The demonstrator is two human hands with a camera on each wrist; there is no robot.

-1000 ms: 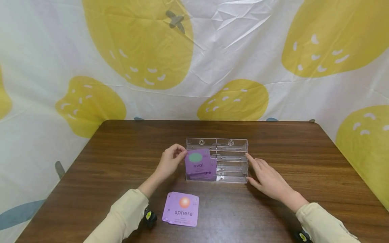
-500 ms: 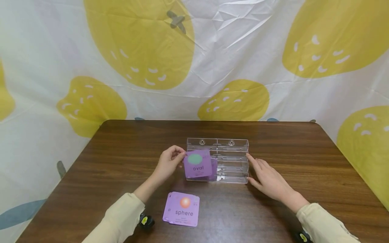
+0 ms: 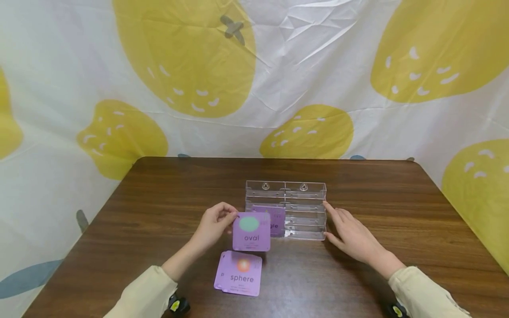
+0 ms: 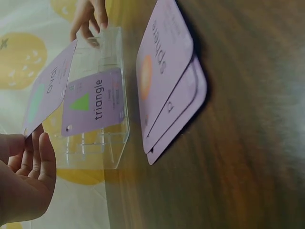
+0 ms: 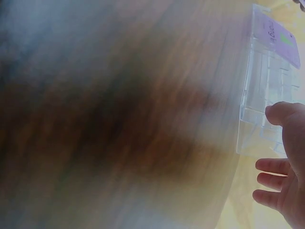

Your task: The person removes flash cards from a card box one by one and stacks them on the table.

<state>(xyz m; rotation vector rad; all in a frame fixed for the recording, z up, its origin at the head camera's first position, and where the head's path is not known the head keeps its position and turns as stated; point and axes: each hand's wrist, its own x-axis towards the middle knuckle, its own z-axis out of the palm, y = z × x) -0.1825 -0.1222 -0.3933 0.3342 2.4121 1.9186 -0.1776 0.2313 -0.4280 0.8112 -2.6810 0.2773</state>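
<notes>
Between thumb and fingers, my left hand [image 3: 213,224] pinches the upper left corner of a purple oval card [image 3: 252,232]. The card hangs in front of a clear plastic card rack [image 3: 305,221] with two columns of tiered slots. In the rack's lower left slot stands a purple triangle card [image 4: 93,102], partly hidden by the oval card in the head view. My right hand [image 3: 351,234] touches the rack's right side with extended fingers and thumb. Nearer me, a small stack of purple cards topped by a sphere card [image 3: 241,276] lies on the table.
The brown wooden table [image 3: 179,176] reaches back to a white cloth with yellow fruit prints [image 3: 191,66]. Dark wrist cameras sit under both sleeves, the left one [image 3: 177,304] beside the card stack.
The oval card has come away from the rack's left column, moving down and toward me in my left hand. More of the triangle card now shows. My right hand stays in place.
</notes>
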